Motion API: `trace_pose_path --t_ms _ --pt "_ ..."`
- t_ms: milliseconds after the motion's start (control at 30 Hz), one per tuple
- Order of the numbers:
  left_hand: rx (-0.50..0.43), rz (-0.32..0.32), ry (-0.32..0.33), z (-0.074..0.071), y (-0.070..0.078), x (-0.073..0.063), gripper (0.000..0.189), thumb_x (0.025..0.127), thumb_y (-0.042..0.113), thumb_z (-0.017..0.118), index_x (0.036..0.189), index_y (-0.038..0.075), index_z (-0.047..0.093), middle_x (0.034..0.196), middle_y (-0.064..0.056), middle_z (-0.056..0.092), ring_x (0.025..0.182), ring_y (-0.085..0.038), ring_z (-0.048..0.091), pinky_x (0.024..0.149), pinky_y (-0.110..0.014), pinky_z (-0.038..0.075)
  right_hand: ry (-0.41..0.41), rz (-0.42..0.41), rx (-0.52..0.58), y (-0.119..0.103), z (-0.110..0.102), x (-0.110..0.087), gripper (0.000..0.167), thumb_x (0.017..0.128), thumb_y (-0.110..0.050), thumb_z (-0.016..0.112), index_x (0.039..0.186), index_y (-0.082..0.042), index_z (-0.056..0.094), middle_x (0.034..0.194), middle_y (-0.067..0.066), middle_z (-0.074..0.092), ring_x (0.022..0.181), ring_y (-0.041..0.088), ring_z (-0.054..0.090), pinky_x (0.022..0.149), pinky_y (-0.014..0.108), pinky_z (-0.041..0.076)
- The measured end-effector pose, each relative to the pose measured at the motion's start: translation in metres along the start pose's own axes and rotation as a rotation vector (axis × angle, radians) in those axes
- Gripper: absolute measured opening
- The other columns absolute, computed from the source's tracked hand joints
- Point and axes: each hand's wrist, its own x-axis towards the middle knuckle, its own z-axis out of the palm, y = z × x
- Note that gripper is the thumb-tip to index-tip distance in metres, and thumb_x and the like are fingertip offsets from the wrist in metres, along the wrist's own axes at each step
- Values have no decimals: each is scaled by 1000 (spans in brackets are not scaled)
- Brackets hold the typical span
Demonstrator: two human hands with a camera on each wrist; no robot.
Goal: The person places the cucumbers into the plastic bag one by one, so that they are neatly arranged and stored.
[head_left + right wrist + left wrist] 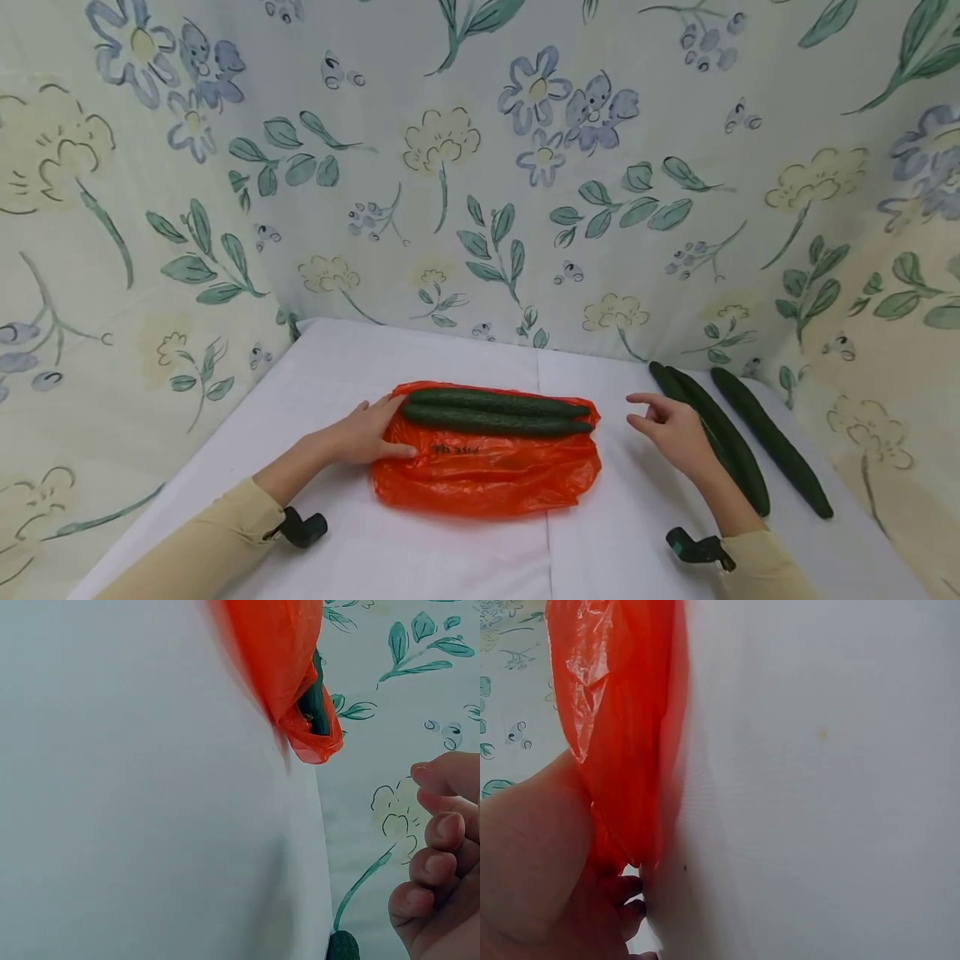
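Two long dark green cucumbers [495,411] lie side by side on the far part of a red-orange plastic bag [487,483]. At the bag's left end my left hand [367,433] holds it, thumb over the front and fingers behind. In the left wrist view the red plastic [622,712] hangs past the palm, with fingertips [632,909] close below its end. My right hand [675,433] is in the air right of the bag, loosely curled and holding nothing. The right wrist view shows a cucumber end [318,712] inside the bag's folded corner.
Three more cucumbers lie at the right of the white table [450,554]: two close together [738,458] and one apart [772,442]. The right forearm partly covers the pair. A flower-patterned curtain [450,250] stands behind and along both sides.
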Motion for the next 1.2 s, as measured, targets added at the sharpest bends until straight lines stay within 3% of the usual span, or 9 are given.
trace_pose_path --t_ms 267,433,700,1033,1200 --pt "19 -4 3 1 -1 -1 110 76 61 79 158 9 28 161 -12 35 151 -35 27 122 -65 11 120 128 50 11 -12 -8 37 96 -31 71 126 -11 68 79 8 52 65 19 47 49 28 40" --pt "16 -9 -9 4 -1 -3 110 76 60 80 159 10 26 162 -11 34 152 -34 26 123 -64 9 140 200 70 24 -22 -17 45 96 -41 68 128 -11 67 80 6 51 65 17 47 49 31 38" --pt "14 0 -5 4 0 -5 110 77 59 79 159 9 25 162 -12 33 152 -35 24 122 -64 8 239 277 62 30 -38 -27 45 94 -37 72 128 -7 67 75 -1 51 65 13 43 51 29 35" --pt "23 -12 -11 1 1 -5 111 77 60 79 159 8 25 163 -14 30 152 -36 23 122 -64 8 242 439 65 46 -48 -34 58 93 -46 70 135 -7 63 77 -3 49 66 14 41 51 33 34" --pt "20 -12 -16 -1 1 -4 110 78 59 79 159 8 25 164 -15 29 152 -38 23 122 -65 9 248 495 -1 49 -52 -37 60 93 -45 69 135 -3 62 78 -2 50 68 14 43 54 32 36"
